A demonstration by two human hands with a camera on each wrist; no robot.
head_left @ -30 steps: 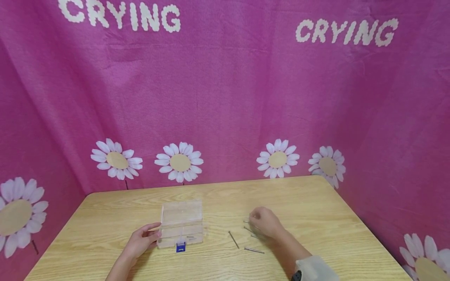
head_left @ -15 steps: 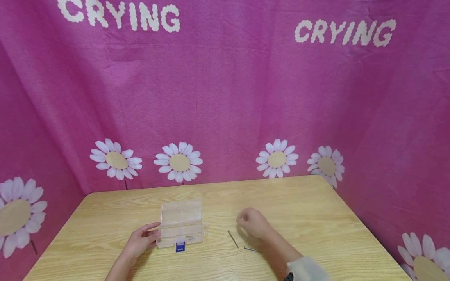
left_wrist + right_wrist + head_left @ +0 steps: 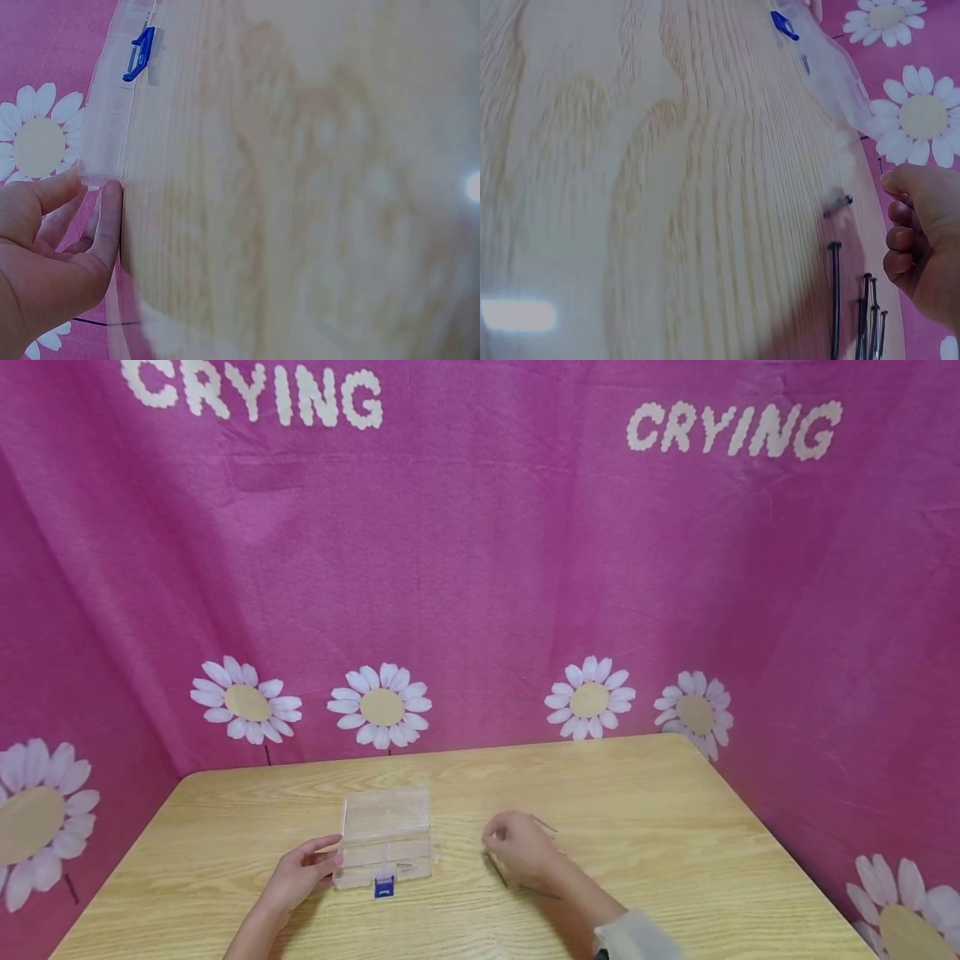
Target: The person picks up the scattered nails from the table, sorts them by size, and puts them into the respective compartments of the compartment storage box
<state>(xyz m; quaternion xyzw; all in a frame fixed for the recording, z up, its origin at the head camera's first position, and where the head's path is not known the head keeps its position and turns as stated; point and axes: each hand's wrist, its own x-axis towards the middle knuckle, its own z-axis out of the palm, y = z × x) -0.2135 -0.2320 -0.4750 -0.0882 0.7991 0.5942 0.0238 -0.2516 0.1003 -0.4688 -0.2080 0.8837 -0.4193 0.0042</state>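
Note:
On the table, a clear plastic box point(image 3: 386, 814) with a blue latch point(image 3: 384, 887) stands with its lid raised; a few small metal nails point(image 3: 405, 867) lie inside its front right part. My left hand point(image 3: 298, 875) holds the box's left side, thumb and fingers at its corner in the left wrist view. To the right of the box, my right hand point(image 3: 521, 847) is above the table. The right wrist view shows its thumb and forefinger pinching a thin nail point(image 3: 880, 163), whose end sticks up. Under and beside this hand lie several loose nails point(image 3: 835, 292), partly hidden in the head view.
The wooden table point(image 3: 637, 810) reaches back to a pink curtain point(image 3: 480, 568) with daisies and lettering, which also hangs at both sides. Bare tabletop lies between the box and the loose nails.
My right hand has moved left from the nails toward the box, uncovering nails behind it and covering part of the nearer ones. The left hand and box have stayed put.

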